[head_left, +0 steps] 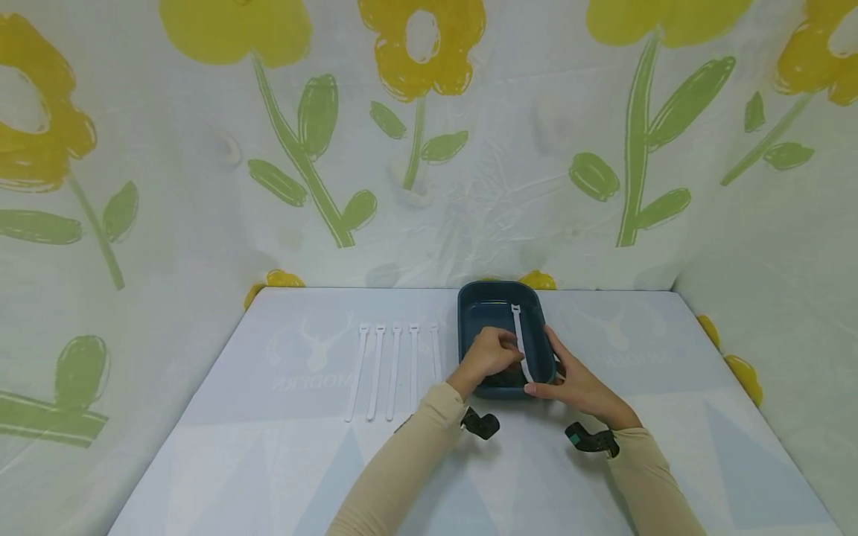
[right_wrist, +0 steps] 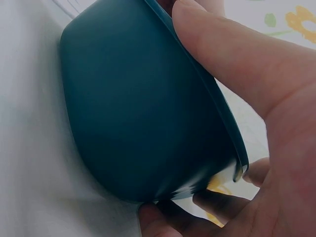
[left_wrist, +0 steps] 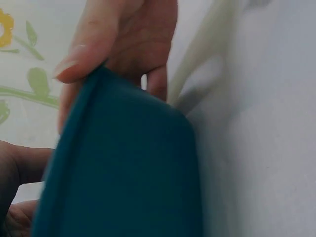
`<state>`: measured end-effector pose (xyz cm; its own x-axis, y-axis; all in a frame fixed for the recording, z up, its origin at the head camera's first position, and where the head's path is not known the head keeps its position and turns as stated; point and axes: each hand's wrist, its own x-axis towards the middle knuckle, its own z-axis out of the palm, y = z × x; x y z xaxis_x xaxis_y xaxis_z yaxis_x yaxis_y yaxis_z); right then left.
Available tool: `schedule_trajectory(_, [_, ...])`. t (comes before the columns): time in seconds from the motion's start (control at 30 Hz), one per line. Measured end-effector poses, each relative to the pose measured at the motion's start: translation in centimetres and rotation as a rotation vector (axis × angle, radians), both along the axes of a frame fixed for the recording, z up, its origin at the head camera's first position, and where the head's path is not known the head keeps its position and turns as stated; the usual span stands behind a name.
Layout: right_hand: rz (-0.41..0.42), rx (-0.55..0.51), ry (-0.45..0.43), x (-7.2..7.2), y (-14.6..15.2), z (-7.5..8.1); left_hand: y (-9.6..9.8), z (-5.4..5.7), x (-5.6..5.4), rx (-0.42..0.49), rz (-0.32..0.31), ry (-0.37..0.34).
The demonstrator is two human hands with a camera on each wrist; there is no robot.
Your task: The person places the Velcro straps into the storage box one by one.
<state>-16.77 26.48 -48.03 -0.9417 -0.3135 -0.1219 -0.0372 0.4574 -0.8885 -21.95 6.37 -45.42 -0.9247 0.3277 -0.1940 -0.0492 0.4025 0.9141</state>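
In the head view a dark blue rectangular tray stands on the table. A white cable tie lies lengthwise inside it, toward the right. My left hand reaches over the tray with curled fingers and pinches the tie near its middle; its fingertips partly hide the contact. On the right side my right hand grips the tray, thumb at the near rim and fingers along the outer wall. The right wrist view shows that thumb over the rim. In the left wrist view, the tray's wall blocks the tie.
Several white cable ties lie side by side on the table, left of the tray, the nearest partly behind my left forearm. A flower-printed cloth hangs behind the table. Each wrist carries a black strap mount.
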Motion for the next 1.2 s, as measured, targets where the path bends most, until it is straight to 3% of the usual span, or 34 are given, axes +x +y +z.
schedule_trajectory(0.37, [-0.013, 0.018, -0.010, 0.0, 0.0, 0.0, -2.3, 2.3, 0.0, 0.070, 0.014, 0.061])
schedule_trajectory(0.7, [-0.007, 0.010, 0.004, -0.1, 0.1, -0.2, -5.8, 4.5, 0.6, 0.095, 0.002, 0.204])
schedule_trajectory(0.93, [0.002, 0.012, 0.003, -0.1, 0.3, -0.1, -9.5, 5.3, 1.2, 0.162, 0.084, 0.238])
schedule_trajectory(1.2, [0.008, 0.004, 0.008, -0.1, 0.3, -0.3, -13.2, 5.8, 2.4, 0.154, 0.203, 0.307])
